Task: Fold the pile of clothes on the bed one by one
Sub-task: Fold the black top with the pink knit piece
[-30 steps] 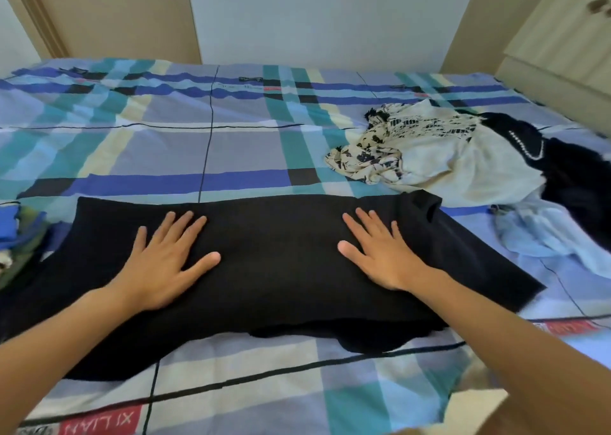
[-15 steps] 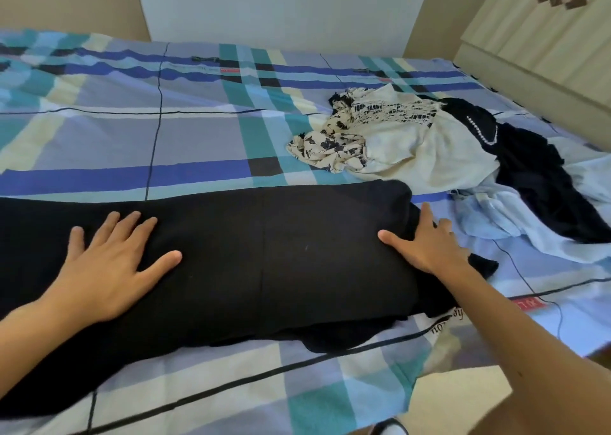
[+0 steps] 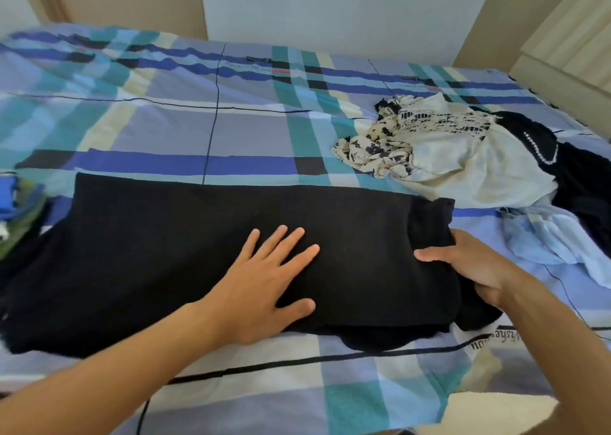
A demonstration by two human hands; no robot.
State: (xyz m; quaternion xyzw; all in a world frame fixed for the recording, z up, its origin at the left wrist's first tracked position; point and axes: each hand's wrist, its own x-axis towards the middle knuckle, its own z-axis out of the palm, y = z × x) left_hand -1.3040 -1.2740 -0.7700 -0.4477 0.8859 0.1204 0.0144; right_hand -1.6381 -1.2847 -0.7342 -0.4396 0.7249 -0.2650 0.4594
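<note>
Observed from the bedside: one black garment (image 3: 165, 253) lies flattened on the near half of the bed (image 3: 231, 127). Its long axis runs left to right, across the person's front.

Left hand (image 3: 264, 289): flat on the garment near its middle, fingers straight and spread, pressing and holding nothing.

Right hand (image 3: 476, 262): at the garment's right end, thumb on top of the cloth. The fingers look curled round the bunched edge, so it appears to grip that end.

The right end is doubled and lumpy. The left end stretches well beyond the left hand and nothing touches it.

Judgement: the coming move turns on this layout. The right hand holds the end to be carried, and the left hand marks a likely crease line at mid-length. The fold would therefore travel leftward along the long axis.

The pile of clothes (image 3: 463, 157) awaiting folding sits just beyond the right end. It includes a light blue piece (image 3: 545, 236) close to the right hand. A small stack (image 3: 20, 210) lies at the left edge, its state unclear.
</note>
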